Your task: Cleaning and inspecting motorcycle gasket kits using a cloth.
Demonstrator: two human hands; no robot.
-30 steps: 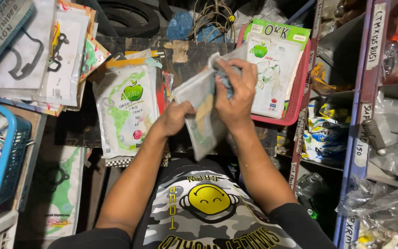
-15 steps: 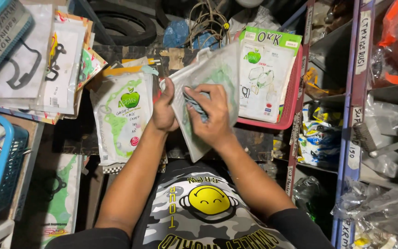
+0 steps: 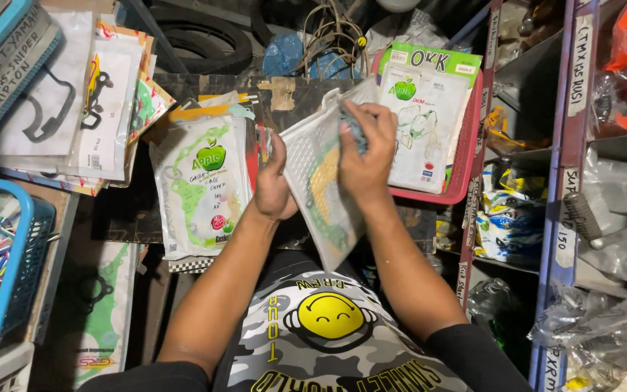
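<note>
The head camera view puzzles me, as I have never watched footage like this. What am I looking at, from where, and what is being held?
The picture comes from a camera on a person's head, looking down past their chest at their own bare arms. No machine is involved. The left hand grips the edge of a clear plastic packet with flat gasket parts inside, and the right hand presses on its upper part. Beside them leans a stack of similar green-printed packets, and more stand in a red tray. A blue basket of coloured wires sits at the left, shelves of bagged parts at the right.
</note>
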